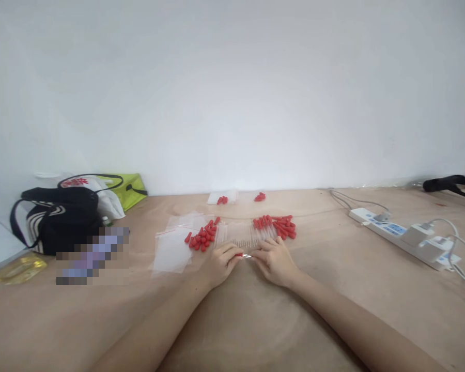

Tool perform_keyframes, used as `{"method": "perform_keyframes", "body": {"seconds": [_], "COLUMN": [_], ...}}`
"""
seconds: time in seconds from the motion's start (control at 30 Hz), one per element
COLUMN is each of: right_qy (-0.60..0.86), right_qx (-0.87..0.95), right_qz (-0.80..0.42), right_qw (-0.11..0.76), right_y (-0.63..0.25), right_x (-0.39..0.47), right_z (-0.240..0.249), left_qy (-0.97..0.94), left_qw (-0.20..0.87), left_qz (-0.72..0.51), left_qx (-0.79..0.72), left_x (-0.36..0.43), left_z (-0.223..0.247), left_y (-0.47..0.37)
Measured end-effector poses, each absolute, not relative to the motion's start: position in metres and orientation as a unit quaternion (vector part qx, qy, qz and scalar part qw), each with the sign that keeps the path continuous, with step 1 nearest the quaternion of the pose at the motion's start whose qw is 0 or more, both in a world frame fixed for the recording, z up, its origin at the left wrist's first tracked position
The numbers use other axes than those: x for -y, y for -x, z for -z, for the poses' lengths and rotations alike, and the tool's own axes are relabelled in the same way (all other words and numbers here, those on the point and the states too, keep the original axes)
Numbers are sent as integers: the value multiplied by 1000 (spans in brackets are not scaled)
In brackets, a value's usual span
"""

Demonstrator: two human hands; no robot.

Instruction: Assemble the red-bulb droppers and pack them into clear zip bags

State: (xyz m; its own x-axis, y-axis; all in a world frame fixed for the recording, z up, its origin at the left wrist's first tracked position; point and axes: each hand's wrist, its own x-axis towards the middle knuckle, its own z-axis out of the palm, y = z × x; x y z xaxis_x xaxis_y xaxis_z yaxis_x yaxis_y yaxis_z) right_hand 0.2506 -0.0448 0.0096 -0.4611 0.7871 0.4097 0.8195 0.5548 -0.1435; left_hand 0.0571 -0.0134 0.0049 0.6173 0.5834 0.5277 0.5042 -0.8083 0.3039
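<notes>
My left hand [220, 263] pinches a small red piece [239, 254] between thumb and fingers. My right hand [276, 261] is closed on a thin clear tube [247, 256], whose left end meets the red piece. Just beyond my hands lies a row of thin clear tubes [244, 235] with narrow metallic-looking tips. Red bulb-shaped pieces [202, 236] are heaped left of the row. At its right end, more red pieces [284, 227] lie close together, some apparently on the tubes.
Clear plastic bags [174, 248] lie left of the red heap. Small red groups [260, 197] sit near the wall. A black bag [67, 217] and a green bag [134, 191] stand at left; a power strip [395, 232] with cables is at right.
</notes>
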Motion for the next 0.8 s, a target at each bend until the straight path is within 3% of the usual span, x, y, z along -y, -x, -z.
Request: {"method": "perform_keyframes", "body": {"seconds": [0.13, 0.27, 0.37, 0.47, 0.63, 0.8], "right_qy": [539, 643, 678, 708, 740, 726], "right_qx": [818, 714, 673, 659, 644, 652], "right_qz": [27, -41, -50, -30, 5, 27], "right_qw": [200, 274, 291, 252, 196, 216], "right_y": [-258, -260, -249, -233, -218, -228], "right_x": [39, 18, 0, -14, -23, -18], "right_z": [-16, -18, -19, -17, -12, -11], "left_qy": [-850, -757, -708, -679, -685, -695], "left_qw": [-41, -98, -101, -92, -105, -84], "left_qz": [-351, -375, -351, -327, -297, -236], "left_qx": [-391, -526, -605, -651, -657, -674], "left_x": [3, -8, -12, -12, -13, -30], "left_z": [-6, -7, -10, -12, -14, -30], "left_y": [-47, -33, -27, -25, -23, -22]}}
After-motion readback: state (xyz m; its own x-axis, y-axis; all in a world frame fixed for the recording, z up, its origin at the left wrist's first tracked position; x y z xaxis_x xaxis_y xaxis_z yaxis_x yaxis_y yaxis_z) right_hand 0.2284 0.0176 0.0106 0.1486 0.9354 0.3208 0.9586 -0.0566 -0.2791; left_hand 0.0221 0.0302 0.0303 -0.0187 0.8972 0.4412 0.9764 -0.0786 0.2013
